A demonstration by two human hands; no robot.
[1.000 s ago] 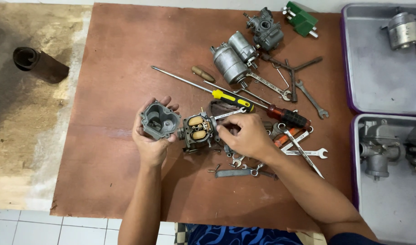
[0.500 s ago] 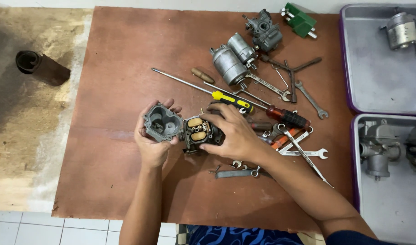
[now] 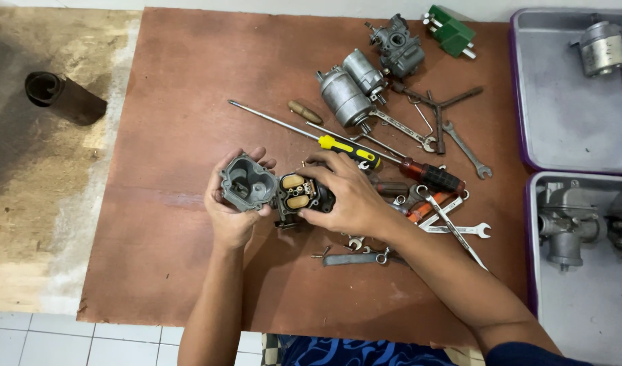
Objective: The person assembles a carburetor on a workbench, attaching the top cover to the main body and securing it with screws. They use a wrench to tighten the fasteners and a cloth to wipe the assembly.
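**Carburetor apart in two hands over the brown board**

Head view: the left hand (image 3: 231, 210) is closed around a grey float bowl (image 3: 247, 183), hollow side up, fingers curled behind its far rim. Just right of the bowl, touching it, sits the carburetor body (image 3: 299, 194) with its two tan floats showing; the right hand (image 3: 348, 196) is clamped over it from the right, fingers wrapped over the top.

All of this is held above the brown board (image 3: 175, 88). Right of the carburetor body lie a yellow-handled screwdriver (image 3: 348, 150), a red-handled screwdriver (image 3: 430, 176) and open-ended spanners (image 3: 460, 229); farther up, two grey cylindrical motors (image 3: 352, 88) and a second carburetor (image 3: 396, 44). Far left of the bowl a dark tube (image 3: 63, 97) lies on the bare floor.

The right palm hides most of the body's far side, and the small parts under the right wrist are hard to make out. The trays (image 3: 569, 122) at the right edge are cut off.

Against half a second earlier, the bowl and body sit in much the same place; the right fingers have spread slightly wider over the body.
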